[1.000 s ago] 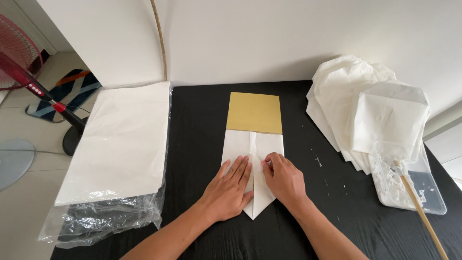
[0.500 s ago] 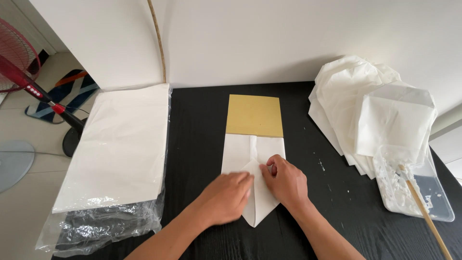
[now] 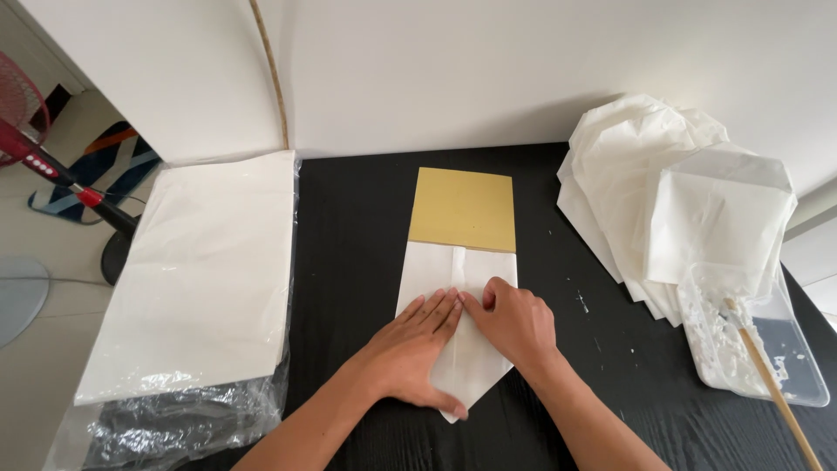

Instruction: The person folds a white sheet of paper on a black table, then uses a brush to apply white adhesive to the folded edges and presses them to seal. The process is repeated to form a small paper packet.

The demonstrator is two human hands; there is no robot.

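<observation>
Folded white paper (image 3: 460,336) with pointed lower end, flat at mid-bench (image 3: 366,227), its top overlapping a gold card (image 3: 463,208). Left hand (image 3: 417,349) pressed flat on it, grip released; right hand (image 3: 514,321) loosely curled, fingertips on the centre crease. Left: wrapped white sheet stack (image 3: 200,270). Right: folded paper pile (image 3: 671,209), glue tray (image 3: 750,344) with stick (image 3: 772,384).

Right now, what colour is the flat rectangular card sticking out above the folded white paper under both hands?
Mustard yellow, plain; the rectangular card shows best in the head view.
</observation>
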